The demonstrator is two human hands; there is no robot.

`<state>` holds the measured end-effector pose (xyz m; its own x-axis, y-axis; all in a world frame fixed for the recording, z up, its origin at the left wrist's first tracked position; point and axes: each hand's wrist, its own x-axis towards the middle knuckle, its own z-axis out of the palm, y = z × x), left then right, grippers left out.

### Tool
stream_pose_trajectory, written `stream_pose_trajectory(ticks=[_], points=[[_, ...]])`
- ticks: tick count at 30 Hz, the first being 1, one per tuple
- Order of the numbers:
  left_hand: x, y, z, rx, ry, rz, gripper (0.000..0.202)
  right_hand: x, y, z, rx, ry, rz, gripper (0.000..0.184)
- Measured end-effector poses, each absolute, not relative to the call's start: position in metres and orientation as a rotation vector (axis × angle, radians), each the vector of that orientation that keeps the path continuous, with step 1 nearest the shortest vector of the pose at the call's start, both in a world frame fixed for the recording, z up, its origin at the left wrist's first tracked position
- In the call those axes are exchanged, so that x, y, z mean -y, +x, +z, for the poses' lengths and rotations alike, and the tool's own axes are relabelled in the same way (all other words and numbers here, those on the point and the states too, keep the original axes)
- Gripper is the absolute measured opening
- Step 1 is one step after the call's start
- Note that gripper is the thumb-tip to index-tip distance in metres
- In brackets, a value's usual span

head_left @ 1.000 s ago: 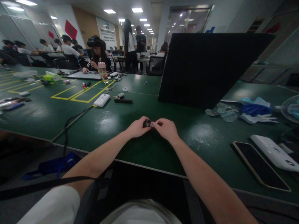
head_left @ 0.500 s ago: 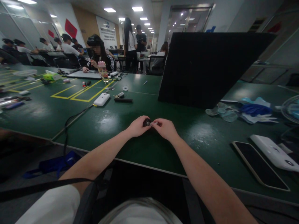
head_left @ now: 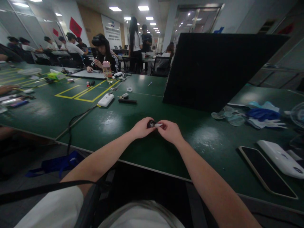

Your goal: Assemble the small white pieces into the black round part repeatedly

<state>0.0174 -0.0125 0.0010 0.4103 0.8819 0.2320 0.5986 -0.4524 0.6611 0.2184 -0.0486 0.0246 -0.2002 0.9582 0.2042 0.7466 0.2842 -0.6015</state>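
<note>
My left hand (head_left: 142, 128) is closed around a small black object (head_left: 150, 123) whose kind I cannot make out; a round greyish part shows on it. From the other side my right hand (head_left: 170, 130) pinches a small white piece (head_left: 158, 125), its tip up against the black object. Both hands meet just above the green table (head_left: 152, 152), in front of me. Fingers cover much of what they hold.
A large black panel (head_left: 213, 69) stands upright behind my right hand. To the right lie a phone (head_left: 267, 171), a white device (head_left: 281, 158) and blue and white gloves (head_left: 263, 114). At left are a white power bank (head_left: 105, 100) and a dark bar (head_left: 127, 101). Across the table sits a person (head_left: 104, 53).
The view has shifted slightly. Both hands stay together at the black object, and more of the white piece shows between the right fingers.
</note>
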Motion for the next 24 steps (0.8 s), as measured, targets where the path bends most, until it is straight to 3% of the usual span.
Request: stream_pose_trajectory(ticks=[16,18,22,24], points=[[0.014,0.014,0.006,-1.270,2.185,0.793,0.041,0.045,0.217,0.018,2.085,-1.478,0.630,0.027],[0.014,0.014,0.006,-1.279,2.167,0.817,0.041,0.043,0.217,0.016,2.061,-1.467,0.647,0.038],[0.007,0.009,0.007,-1.414,2.024,0.901,0.043,0.042,0.217,0.015,1.971,-1.500,0.677,0.076],[0.001,0.001,0.010,-1.540,1.942,0.963,0.043,0.042,0.218,0.016,1.952,-1.526,0.675,0.078]])
